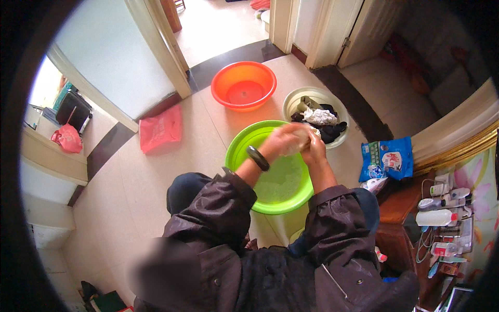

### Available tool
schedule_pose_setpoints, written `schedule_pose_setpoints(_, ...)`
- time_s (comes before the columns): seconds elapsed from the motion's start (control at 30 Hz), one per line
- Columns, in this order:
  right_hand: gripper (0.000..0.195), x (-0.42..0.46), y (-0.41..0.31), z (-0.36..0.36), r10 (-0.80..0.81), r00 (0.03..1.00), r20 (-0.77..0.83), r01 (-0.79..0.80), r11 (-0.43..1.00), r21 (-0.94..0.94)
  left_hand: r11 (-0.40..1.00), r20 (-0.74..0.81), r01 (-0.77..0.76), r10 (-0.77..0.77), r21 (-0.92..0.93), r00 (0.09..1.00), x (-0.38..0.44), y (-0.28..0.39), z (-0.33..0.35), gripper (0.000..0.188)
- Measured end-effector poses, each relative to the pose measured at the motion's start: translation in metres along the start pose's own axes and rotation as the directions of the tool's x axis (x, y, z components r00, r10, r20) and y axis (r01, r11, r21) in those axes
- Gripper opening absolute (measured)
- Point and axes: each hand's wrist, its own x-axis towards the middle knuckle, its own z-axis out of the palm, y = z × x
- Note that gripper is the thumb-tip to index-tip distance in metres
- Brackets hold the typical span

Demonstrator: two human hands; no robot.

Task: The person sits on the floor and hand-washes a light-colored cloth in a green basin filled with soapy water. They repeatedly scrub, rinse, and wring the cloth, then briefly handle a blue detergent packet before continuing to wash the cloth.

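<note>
A light-coloured wet cloth (317, 133) is bunched between my two hands at the upper right of a lime-green plastic basin (238, 150). My left hand (286, 138), blurred and with a dark band on its wrist, closes over the cloth from the left. From the right, my right hand (315, 150) grips it too. Most of the cloth is hidden by my fingers. Cloudy water with some foam (280, 181) fills the lower part of the basin, which stands on the floor between my knees.
Beyond stand an orange basin (243, 91) and a pale basin (290, 103) holding dark and white clothes (321, 117). A blue detergent bag (386, 160) is at right, beside a wooden cabinet (395, 210) crowded with bottles. A pink bag (160, 130) lies on the floor at left.
</note>
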Motion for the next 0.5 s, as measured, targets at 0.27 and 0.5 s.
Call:
schedule_pose_setpoints(0.27, 0.027, -0.031, 0.036, 0.026, 0.266, 0.955, 0.128, -0.266, 0.964, -0.013, 0.374, -0.445, 0.282, 0.484, 0.884, 0.754, 0.006, -0.026, 0.021, 0.033)
schedule_pose_setpoints(0.5, 0.027, -0.023, 0.038, 0.011, 0.344, 0.925, 0.164, -0.372, 0.909, 0.190, -0.043, -0.172, 0.190, 0.267, 0.981, 0.948, 0.005, -0.040, 0.017, 0.018)
